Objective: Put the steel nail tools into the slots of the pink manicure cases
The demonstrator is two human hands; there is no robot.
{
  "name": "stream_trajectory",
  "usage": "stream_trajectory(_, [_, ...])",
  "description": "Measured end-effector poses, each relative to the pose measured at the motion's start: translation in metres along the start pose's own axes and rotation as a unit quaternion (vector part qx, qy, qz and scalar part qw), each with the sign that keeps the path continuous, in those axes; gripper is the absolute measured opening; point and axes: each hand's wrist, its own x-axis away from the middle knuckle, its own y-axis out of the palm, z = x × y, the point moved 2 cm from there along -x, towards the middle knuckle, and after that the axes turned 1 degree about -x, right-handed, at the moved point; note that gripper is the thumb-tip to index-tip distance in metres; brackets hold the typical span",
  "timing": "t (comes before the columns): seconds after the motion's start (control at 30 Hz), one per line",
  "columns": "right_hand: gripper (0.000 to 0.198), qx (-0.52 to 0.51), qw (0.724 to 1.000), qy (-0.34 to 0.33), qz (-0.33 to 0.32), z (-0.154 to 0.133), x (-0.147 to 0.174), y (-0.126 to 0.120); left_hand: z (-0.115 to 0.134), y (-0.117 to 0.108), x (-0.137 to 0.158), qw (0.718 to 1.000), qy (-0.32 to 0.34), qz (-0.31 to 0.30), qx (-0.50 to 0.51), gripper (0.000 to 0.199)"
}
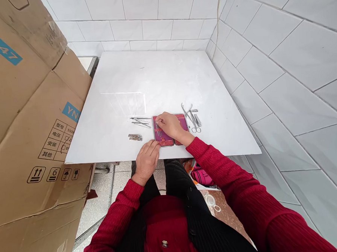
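Note:
An opened manicure case (pixel 166 143) with a red and purple lining lies near the front edge of the white table. My right hand (pixel 170 124) is over its left half, thumb and fingertips pinched at a thin metal manicure tool (pixel 158 124), mostly hidden. Other slim tools (pixel 160 133) sit under red loops there. With fingers stretched out, my left hand (pixel 148 157) touches the case's lower left corner. Left of the case lie thin metal tools (pixel 141 122) and nail clippers (pixel 135 137). To its right are nippers (pixel 184 109), small scissors (pixel 196 129) and more nail clippers (pixel 197 120).
Large cardboard boxes (pixel 29 122) stand along the left side of the table (pixel 160 77). Tiled walls (pixel 290 70) close off the back and right. Below the front edge on the right are a pink item (pixel 202 175) and a brown surface (pixel 229 209).

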Motion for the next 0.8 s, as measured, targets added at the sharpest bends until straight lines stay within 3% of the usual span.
stream_trajectory(0.37, [0.027, 0.128, 0.983, -0.039, -0.125, -0.058, -0.022, 0.008, -0.002, 0.003, 0.004, 1.0, -0.009, -0.003, 0.009, 0.036])
stream_trajectory(0.57, [0.026, 0.186, 0.969, -0.07, -0.144, -0.069, -0.035, 0.02, -0.002, 0.004, 0.005, 1.0, -0.01, 0.002, 0.007, 0.036])
stream_trajectory(0.8, [0.015, 0.183, 0.97, -0.084, -0.138, -0.074, -0.042, 0.033, -0.002, 0.005, 0.006, 1.0, -0.006, 0.005, 0.008, 0.035])
